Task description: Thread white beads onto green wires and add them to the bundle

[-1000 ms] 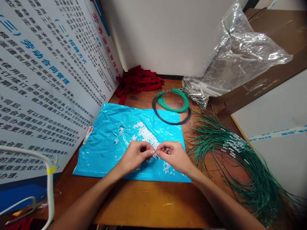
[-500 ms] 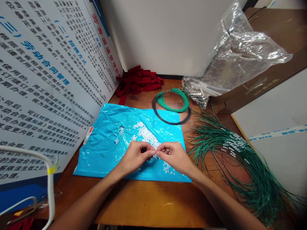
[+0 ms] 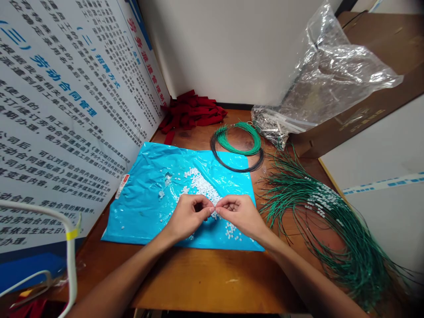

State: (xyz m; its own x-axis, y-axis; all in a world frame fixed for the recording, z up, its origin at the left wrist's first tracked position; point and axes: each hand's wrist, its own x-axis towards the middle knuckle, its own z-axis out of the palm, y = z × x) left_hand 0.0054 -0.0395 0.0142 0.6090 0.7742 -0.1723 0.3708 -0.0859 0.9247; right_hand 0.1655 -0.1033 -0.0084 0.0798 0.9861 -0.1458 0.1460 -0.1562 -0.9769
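A blue plastic sheet [image 3: 142, 221] lies on the wooden table, with many small white pieces [image 3: 202, 183] scattered and heaped on it. Over its front part, my left hand [image 3: 189, 215] is closed, thumb and forefinger pinched. My right hand [image 3: 239, 215] is pinched the same way, its fingertips touching or nearly touching those of my left hand. Whatever lies between the fingertips is too small to make out. To the right of the sheet rests a large bundle of green wires [image 3: 351, 238], with white pieces [image 3: 321, 198] on its upper part.
Behind the sheet lie a green wire coil [image 3: 255, 137], a black wire coil [image 3: 232, 168] and red fabric strips [image 3: 195, 110]. A clear plastic bag [image 3: 351, 66] leans on a brown box [image 3: 374, 106] at the back right. A white cable [image 3: 70, 265] curves at left.
My fingertips have shifted very slightly upward, still pinched together. Nothing else has visibly moved.
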